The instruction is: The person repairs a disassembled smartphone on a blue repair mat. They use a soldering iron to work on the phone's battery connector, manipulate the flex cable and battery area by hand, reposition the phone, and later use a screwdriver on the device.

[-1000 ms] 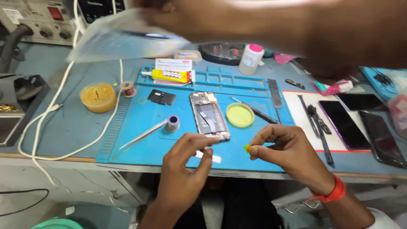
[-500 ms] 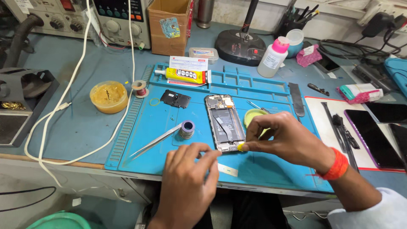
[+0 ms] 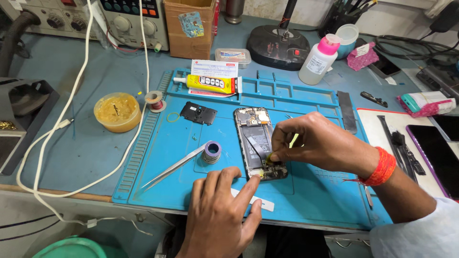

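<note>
An opened phone, back cover off and insides showing, lies on the blue work mat. My right hand rests over the phone's lower right side, fingertips pinched on a small yellow piece at the lower part. My left hand lies flat on the mat below, its forefinger touching the phone's bottom left corner. A white strip lies partly under that hand.
Tweezers lean on a small tape roll left of the phone. A black cover part, a yellow glue tube, a flux pot, a white bottle, a white cable and dark phones surround the mat.
My right hand moved from the mat's front edge onto the phone's lower part with the yellow piece. My left hand's forefinger came up to the phone's corner. The view tilted down.
</note>
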